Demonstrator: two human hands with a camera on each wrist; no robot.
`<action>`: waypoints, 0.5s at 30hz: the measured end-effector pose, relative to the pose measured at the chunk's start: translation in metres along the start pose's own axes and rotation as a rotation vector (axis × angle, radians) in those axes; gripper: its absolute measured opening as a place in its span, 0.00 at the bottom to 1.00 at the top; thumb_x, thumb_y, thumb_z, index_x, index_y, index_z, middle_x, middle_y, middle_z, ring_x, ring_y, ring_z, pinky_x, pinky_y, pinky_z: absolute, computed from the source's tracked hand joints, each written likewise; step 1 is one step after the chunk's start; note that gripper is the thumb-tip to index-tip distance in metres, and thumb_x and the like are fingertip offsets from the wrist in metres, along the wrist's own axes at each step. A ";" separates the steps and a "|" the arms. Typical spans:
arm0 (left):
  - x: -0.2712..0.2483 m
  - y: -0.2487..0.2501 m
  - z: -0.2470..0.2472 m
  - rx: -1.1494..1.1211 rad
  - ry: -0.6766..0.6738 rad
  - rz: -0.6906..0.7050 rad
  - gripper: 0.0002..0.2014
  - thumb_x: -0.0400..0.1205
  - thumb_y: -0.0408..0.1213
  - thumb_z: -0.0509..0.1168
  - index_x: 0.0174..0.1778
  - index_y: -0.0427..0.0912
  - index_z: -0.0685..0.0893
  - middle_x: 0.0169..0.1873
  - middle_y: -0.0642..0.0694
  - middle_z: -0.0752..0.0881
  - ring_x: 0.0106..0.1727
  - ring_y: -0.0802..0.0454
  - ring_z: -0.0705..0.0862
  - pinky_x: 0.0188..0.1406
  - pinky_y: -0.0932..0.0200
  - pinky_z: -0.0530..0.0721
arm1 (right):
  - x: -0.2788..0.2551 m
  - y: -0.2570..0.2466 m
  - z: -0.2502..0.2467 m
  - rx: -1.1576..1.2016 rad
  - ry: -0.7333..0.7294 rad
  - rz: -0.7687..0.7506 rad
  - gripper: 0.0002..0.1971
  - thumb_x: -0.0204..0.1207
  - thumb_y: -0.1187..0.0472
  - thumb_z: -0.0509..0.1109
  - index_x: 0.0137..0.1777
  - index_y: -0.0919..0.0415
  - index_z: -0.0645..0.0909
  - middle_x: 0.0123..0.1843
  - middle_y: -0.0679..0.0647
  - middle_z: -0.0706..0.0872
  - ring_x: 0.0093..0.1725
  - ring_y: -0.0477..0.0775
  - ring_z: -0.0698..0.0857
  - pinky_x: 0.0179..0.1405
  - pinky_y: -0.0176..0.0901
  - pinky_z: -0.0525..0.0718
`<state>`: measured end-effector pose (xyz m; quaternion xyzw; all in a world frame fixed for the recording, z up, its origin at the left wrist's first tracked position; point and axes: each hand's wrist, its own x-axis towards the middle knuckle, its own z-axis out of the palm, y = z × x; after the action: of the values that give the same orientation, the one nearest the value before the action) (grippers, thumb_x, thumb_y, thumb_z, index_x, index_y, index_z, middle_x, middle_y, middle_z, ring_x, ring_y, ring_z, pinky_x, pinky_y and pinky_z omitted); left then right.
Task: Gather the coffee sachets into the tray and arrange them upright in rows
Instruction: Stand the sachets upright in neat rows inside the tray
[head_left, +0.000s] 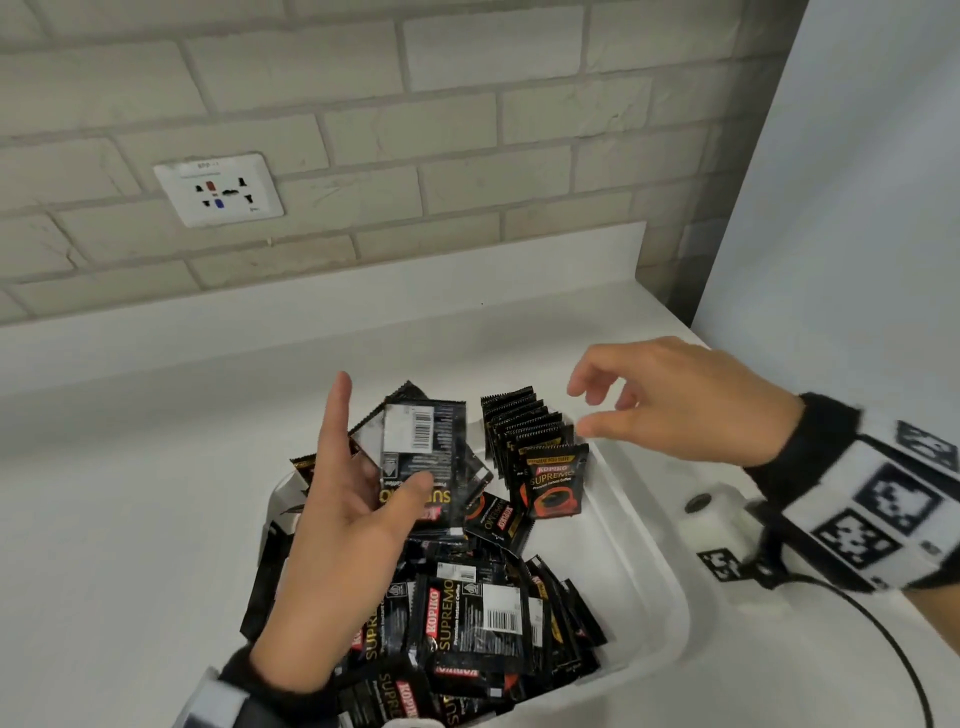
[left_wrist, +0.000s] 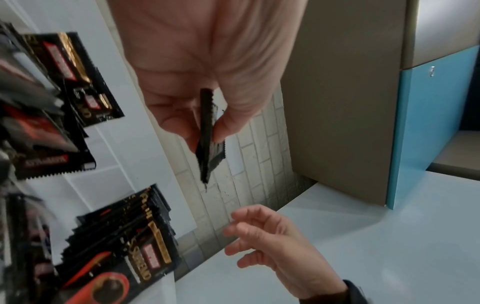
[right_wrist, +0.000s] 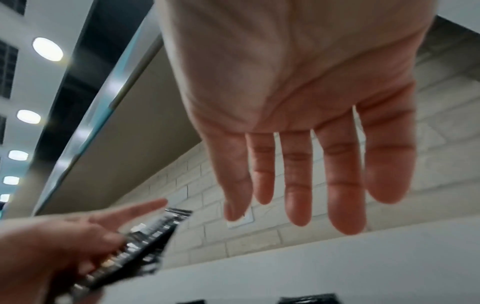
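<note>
A white tray (head_left: 639, 545) on the counter holds a loose heap of black coffee sachets (head_left: 467, 618) at its near side. A row of upright sachets (head_left: 530, 436) stands at its far right corner. My left hand (head_left: 358, 493) is raised over the tray and pinches a few sachets (head_left: 423, 457) between thumb and fingers, barcode side up; the left wrist view shows these held sachets (left_wrist: 207, 133) edge-on. My right hand (head_left: 675, 400) hovers just right of the upright row, fingers relaxed and holding nothing; its fingers (right_wrist: 298, 174) hang straight in the right wrist view.
The white counter (head_left: 130, 519) runs to a brick wall with a socket plate (head_left: 218, 189). A white panel (head_left: 857, 208) rises at the right. A small white device (head_left: 711, 512) with a black cable (head_left: 883, 639) lies right of the tray.
</note>
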<state>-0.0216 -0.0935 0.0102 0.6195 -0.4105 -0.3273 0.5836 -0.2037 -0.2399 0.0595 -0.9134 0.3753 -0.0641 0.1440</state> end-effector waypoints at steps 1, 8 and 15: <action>0.001 0.001 0.004 -0.043 0.004 0.001 0.45 0.76 0.26 0.69 0.63 0.86 0.56 0.70 0.49 0.78 0.72 0.53 0.75 0.72 0.49 0.73 | -0.004 -0.003 0.002 0.146 -0.010 -0.002 0.11 0.70 0.42 0.68 0.51 0.40 0.77 0.46 0.36 0.82 0.41 0.37 0.80 0.44 0.39 0.78; -0.003 0.009 0.035 -0.147 -0.070 0.013 0.49 0.70 0.19 0.68 0.75 0.65 0.53 0.40 0.54 0.91 0.44 0.61 0.89 0.40 0.70 0.84 | -0.017 -0.027 0.036 0.901 -0.164 0.005 0.19 0.60 0.44 0.74 0.51 0.44 0.76 0.45 0.50 0.88 0.38 0.49 0.88 0.31 0.39 0.85; -0.007 0.002 0.039 -0.223 -0.157 -0.042 0.31 0.66 0.33 0.67 0.68 0.46 0.73 0.43 0.46 0.92 0.41 0.56 0.89 0.36 0.70 0.83 | -0.019 -0.018 0.045 1.205 -0.080 0.095 0.10 0.69 0.64 0.72 0.50 0.58 0.80 0.37 0.52 0.88 0.28 0.47 0.86 0.21 0.33 0.83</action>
<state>-0.0597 -0.1052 0.0078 0.5317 -0.4033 -0.4304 0.6078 -0.1950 -0.2040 0.0219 -0.6549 0.3078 -0.2243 0.6528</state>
